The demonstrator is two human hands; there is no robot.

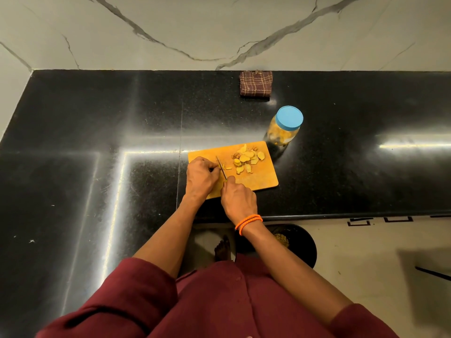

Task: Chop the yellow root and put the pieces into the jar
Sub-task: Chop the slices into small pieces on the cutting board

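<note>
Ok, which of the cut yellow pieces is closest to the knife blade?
The small piece lying alone just right of the knife blade; the other slices are heaped further right on the cutting board.

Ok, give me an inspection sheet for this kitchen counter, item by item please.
Surface: black polished countertop, strong light glare.
Job's things: orange cutting board; yellow root slices heaped on its far right; knife with its blade over the board; jar beyond the board, blue lid on, yellow contents inside.
Clutter: folded checked cloth by the wall.
Hands: left hand curled on the board at the blade; right hand grips the knife handle.
Cables: nothing seen.
Surroundings: marble-pattern wall; black bin on the floor.
</note>
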